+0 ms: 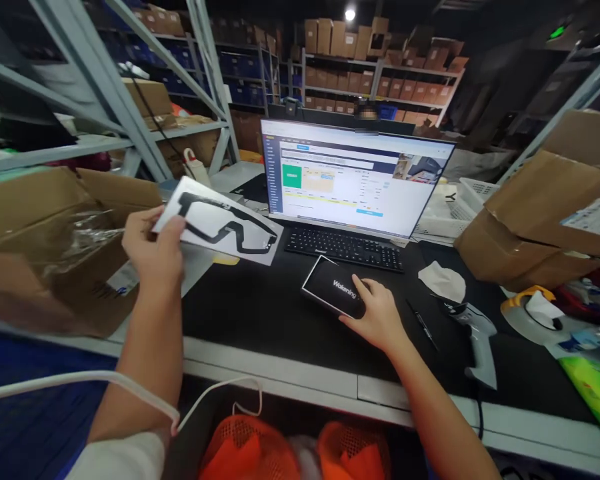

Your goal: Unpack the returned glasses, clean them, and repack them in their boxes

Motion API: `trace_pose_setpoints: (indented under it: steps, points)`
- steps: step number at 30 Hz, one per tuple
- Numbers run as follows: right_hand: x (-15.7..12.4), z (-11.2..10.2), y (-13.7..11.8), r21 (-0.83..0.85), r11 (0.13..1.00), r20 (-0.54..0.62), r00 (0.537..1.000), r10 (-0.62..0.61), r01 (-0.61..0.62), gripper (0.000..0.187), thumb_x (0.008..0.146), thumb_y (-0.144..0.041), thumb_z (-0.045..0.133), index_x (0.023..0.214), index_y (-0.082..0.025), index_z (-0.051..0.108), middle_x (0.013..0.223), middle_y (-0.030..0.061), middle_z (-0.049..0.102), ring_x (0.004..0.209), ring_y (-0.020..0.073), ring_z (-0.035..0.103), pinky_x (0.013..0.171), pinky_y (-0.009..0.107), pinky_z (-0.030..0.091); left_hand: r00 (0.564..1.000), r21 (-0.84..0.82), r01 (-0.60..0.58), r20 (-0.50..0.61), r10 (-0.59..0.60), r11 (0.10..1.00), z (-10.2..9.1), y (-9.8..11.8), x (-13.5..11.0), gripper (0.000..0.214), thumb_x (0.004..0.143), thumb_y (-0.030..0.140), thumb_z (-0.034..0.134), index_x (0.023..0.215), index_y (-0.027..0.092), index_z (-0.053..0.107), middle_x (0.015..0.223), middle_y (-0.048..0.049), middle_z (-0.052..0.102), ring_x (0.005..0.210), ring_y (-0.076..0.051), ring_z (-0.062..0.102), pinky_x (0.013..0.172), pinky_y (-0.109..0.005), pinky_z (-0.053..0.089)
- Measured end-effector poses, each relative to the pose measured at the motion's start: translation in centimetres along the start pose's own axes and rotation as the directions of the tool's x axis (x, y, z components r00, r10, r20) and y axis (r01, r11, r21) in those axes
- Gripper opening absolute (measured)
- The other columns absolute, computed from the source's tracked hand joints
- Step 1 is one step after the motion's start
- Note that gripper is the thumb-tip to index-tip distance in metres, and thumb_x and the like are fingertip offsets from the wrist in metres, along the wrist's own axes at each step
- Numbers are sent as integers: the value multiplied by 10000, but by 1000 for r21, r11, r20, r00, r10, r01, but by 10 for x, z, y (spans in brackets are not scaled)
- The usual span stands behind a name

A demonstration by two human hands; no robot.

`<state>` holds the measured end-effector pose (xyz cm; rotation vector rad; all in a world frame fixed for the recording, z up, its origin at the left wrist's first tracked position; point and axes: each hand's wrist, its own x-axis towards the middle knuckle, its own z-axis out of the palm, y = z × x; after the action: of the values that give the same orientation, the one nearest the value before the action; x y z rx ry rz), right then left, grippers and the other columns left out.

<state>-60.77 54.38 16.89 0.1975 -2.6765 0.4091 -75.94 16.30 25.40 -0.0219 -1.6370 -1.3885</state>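
Note:
My left hand [157,243] is closed on the left end of a white box cover [213,233], with its thumb on the front. A black glasses frame is printed on this cover, which tilts above the desk mat. Whether it is a lid or a sleeve I cannot tell. On the black mat [240,310] lies a black box [330,283] with a white edge and the word "Wakening". My right hand [375,310] grips its right end, thumb along the near side and fingers over the top and far side.
Behind the hands stand a keyboard [345,248] and a lit monitor [350,180]. To the right lie a pen [423,325], a barcode scanner [477,343], a crumpled white piece [443,280] and tape [530,313]. Cardboard boxes flank both sides. A white cable [80,379] crosses my left forearm.

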Motion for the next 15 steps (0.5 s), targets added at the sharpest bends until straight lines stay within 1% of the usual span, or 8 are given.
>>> trace_pose_setpoints:
  steps: [2, 3, 4, 6, 9, 11, 13, 15]
  points:
    - [1, 3, 4, 16, 1000, 38, 999, -4, 3, 868, 724, -437, 816, 1495, -198, 496, 1372, 182, 563, 1250, 358, 551, 1047, 521, 464, 974, 311, -219, 127, 188, 925, -11, 3, -1, 445, 653, 446, 807, 962, 160, 661, 1146, -80, 575, 1137, -251, 572, 1076, -427, 454]
    - [1, 5, 4, 24, 1000, 51, 999, -19, 18, 866, 723, -436, 818, 1492, -198, 498, 1380, 180, 559, 1256, 355, 549, 1057, 520, 459, 952, 405, -291, 213, 220, 867, -15, 3, -6, 477, 644, 450, 829, 997, 165, 680, 1233, -102, 546, 1208, -281, 549, 1112, -440, 428]
    - [0, 8, 4, 26, 999, 58, 997, -42, 40, 862, 726, -436, 817, 1491, -202, 495, 1385, 178, 555, 1265, 354, 545, 1074, 533, 444, 932, 463, -331, 297, 207, 822, -18, 1, -12, 488, 662, 456, 826, 1038, 177, 686, 1285, -115, 518, 1248, -299, 534, 1121, -438, 425]
    - [-2, 13, 4, 10, 996, 62, 994, -88, 88, 836, 751, -440, 796, 1497, -233, 479, 1392, 173, 548, 1287, 365, 532, 1113, 623, 376, 914, 519, -345, 377, 153, 782, -22, -5, -27, 525, 696, 458, 812, 1122, 188, 667, 1287, -129, 506, 1251, -317, 538, 1106, -435, 439]
    - [-8, 22, 13, -39, 996, 77, 994, -71, 75, 831, 746, -469, 790, 1492, -285, 472, 1445, 192, 505, 1370, 458, 445, 1061, 818, 260, 935, 528, -278, 340, 101, 803, -29, -17, -44, 585, 735, 475, 796, 1209, 184, 612, 1300, -142, 502, 1266, -347, 522, 1093, -469, 431]
    - [-11, 27, 25, -33, 999, 123, 992, 18, -14, 912, 702, -496, 813, 1511, -277, 453, 1492, 221, 450, 1400, 525, 389, 1003, 853, 289, 955, 524, -229, 284, 85, 820, -37, -24, -48, 606, 744, 470, 793, 1230, 177, 581, 1358, -158, 467, 1304, -366, 491, 1098, -491, 414]
    - [-10, 29, 38, 58, 992, 201, 975, 97, -110, 985, 718, -518, 792, 1571, -271, 364, 1496, 221, 431, 1377, 501, 446, 1015, 767, 392, 967, 531, -199, 242, 78, 824, -46, -30, -50, 603, 758, 441, 781, 1242, 166, 551, 1394, -181, 436, 1352, -372, 456, 1116, -498, 394]
    - [-6, 27, 46, 182, 968, 261, 958, 121, -172, 1020, 770, -521, 750, 1621, -285, 239, 1472, 186, 454, 1321, 412, 542, 1043, 625, 473, 976, 543, -181, 205, 80, 820, -57, -34, -53, 600, 762, 421, 774, 1243, 160, 528, 1422, -206, 409, 1401, -372, 409, 1153, -510, 351]
